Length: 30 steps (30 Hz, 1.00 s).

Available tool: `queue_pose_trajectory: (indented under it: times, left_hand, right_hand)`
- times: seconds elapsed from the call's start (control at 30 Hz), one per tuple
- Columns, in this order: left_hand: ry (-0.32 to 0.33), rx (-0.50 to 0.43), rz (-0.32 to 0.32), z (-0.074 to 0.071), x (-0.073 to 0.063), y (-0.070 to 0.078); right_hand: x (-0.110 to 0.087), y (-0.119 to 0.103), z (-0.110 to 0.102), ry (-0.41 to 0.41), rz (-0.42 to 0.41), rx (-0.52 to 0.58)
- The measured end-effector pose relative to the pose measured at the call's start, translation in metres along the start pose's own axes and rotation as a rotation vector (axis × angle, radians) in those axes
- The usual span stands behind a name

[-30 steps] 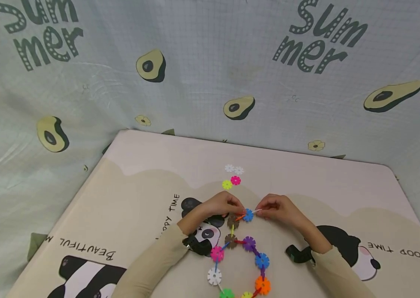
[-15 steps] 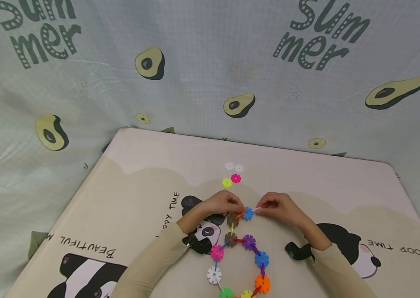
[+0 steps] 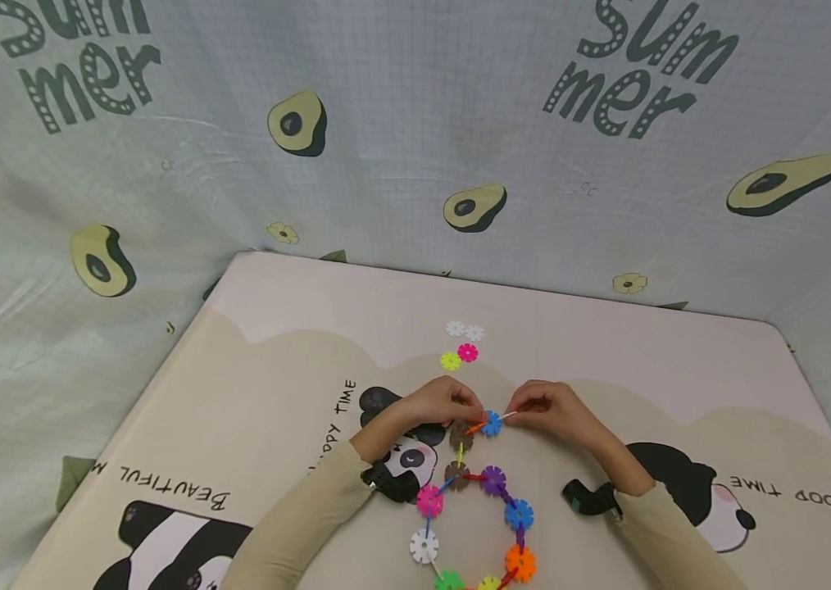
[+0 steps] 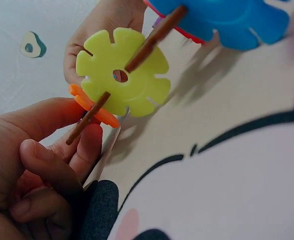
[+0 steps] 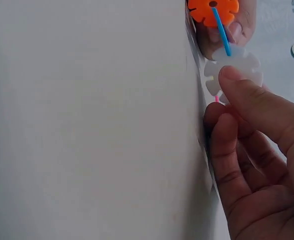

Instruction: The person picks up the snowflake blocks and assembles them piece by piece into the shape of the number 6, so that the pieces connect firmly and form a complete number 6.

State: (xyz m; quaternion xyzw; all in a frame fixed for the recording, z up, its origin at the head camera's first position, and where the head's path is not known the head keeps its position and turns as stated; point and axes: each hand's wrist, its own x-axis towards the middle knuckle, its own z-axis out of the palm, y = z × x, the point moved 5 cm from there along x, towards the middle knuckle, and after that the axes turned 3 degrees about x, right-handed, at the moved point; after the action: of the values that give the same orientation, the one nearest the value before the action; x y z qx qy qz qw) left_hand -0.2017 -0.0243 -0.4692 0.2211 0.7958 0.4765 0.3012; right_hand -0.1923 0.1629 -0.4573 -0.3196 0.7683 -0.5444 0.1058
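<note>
Slotted plastic discs are joined into a chain on the table. My left hand (image 3: 445, 403) pinches an orange disc (image 4: 92, 105), which joins a brown disc (image 3: 461, 434) to a blue disc (image 3: 492, 423). From the right, my right hand (image 3: 551, 414) pinches a white disc (image 5: 247, 65) between thumb and fingers, its edge at the blue disc. How deeply their slots engage cannot be told. A yellow disc (image 4: 142, 95) links the brown disc to a ring of discs, among them a purple disc (image 3: 492, 481) and a pink disc (image 3: 429, 501). The ring's nearest part is cut off below.
Beyond the hands lie loose discs: two white ones (image 3: 474, 333), a pink one (image 3: 468, 352) and a yellow one (image 3: 450, 361). The panda-print tabletop (image 3: 297, 459) meets a hanging avocado-print cloth (image 3: 386, 164) at the back.
</note>
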Motion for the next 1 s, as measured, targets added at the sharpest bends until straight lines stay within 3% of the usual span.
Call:
queue_pose_trajectory:
  times: [0.3,0.47,0.63,0.8,1.0]
  left_hand:
    - [0.053,0.024,0.009,0.001,0.001,0.0]
    - [0.038,-0.007,0.024,0.001,0.0,0.0]
    - [-0.002,-0.039,0.064,-0.002,-0.002,0.001]
    - [-0.039,-0.065,0.041,-0.003,-0.001,-0.003]
    - [-0.044,-0.061,0.043,-0.005,0.0,-0.007]
  right_hand:
    - [0.003,-0.002,0.005,0.035,0.008,0.026]
    - [0.004,0.001,0.007,0.035,0.025,0.024]
    - [0.007,0.001,0.008,-0.026,0.04,0.007]
    - [0.01,-0.001,0.005,-0.111,0.039,-0.002]
    - [0.023,0.002,-0.004,-0.046,0.181,-0.042]
